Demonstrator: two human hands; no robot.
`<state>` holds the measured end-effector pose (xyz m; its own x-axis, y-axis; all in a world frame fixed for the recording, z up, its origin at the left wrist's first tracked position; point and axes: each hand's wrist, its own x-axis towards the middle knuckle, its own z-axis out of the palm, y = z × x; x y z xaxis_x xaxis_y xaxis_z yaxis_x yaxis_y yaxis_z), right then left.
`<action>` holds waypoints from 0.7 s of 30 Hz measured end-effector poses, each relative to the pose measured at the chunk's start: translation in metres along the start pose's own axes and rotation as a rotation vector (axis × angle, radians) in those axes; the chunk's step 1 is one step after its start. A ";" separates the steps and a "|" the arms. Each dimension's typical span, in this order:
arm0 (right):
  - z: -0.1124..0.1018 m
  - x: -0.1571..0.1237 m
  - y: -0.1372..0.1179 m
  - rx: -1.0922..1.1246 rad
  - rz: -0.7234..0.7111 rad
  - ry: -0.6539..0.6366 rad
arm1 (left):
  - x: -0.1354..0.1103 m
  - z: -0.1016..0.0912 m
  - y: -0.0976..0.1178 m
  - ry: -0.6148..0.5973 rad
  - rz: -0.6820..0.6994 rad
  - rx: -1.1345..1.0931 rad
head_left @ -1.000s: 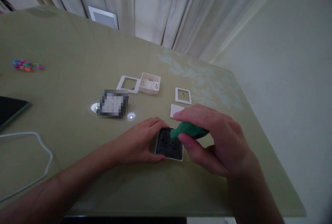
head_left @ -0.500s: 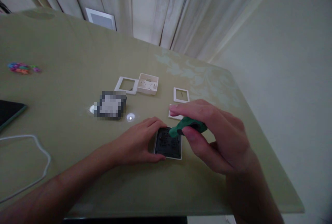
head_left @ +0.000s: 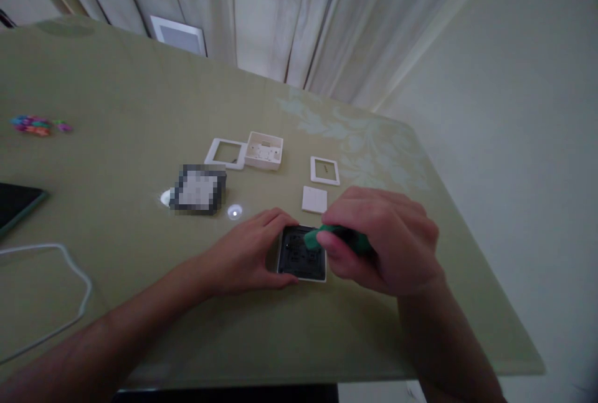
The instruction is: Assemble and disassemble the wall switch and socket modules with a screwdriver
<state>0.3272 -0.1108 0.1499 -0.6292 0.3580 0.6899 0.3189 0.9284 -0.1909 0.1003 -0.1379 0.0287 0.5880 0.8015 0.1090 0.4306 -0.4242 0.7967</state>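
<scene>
A square wall switch (head_left: 303, 260) with a black back and a thin white rim lies on the table. My left hand (head_left: 255, 253) grips it from the left, fingers at its far edge and thumb at its near edge. My right hand (head_left: 383, 241) is closed around the green and black handle of a screwdriver (head_left: 314, 239). The handle's green end points down over the right part of the switch; its tip cannot be made out. Just beyond my right hand lies a white square plate (head_left: 314, 199), with a white square frame (head_left: 324, 170) farther back.
Behind my left hand are a white mounting box (head_left: 264, 151), another white frame (head_left: 215, 154) and a blurred-out dark square piece (head_left: 199, 189). On the left are a white cable (head_left: 77, 272), a dark flat device (head_left: 18, 203) and small colourful pieces (head_left: 35, 124).
My right hand's fingers have curled in around the screwdriver handle, and the hand has turned. The white plate behind it shows fully now. My left hand keeps its hold on the switch.
</scene>
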 end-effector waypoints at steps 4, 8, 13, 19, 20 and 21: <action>-0.005 0.001 -0.002 0.150 0.107 -0.115 | -0.001 0.002 -0.005 -0.015 0.014 0.025; -0.009 -0.001 -0.001 0.291 0.100 -0.154 | -0.002 0.004 -0.007 0.008 0.007 0.040; -0.003 -0.002 0.002 0.341 0.027 -0.163 | -0.001 0.003 -0.006 0.008 -0.016 0.029; -0.001 0.004 -0.001 -0.149 0.223 -0.110 | -0.001 0.004 -0.006 0.053 -0.027 0.036; -0.003 0.005 -0.001 -0.147 0.246 -0.136 | -0.001 0.004 -0.007 0.063 -0.020 0.042; -0.006 0.006 0.000 -0.087 0.237 -0.179 | -0.001 0.004 -0.008 0.067 -0.007 0.043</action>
<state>0.3273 -0.1096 0.1582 -0.6422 0.5826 0.4982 0.5263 0.8076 -0.2659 0.0990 -0.1372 0.0200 0.5381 0.8305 0.1441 0.4645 -0.4348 0.7715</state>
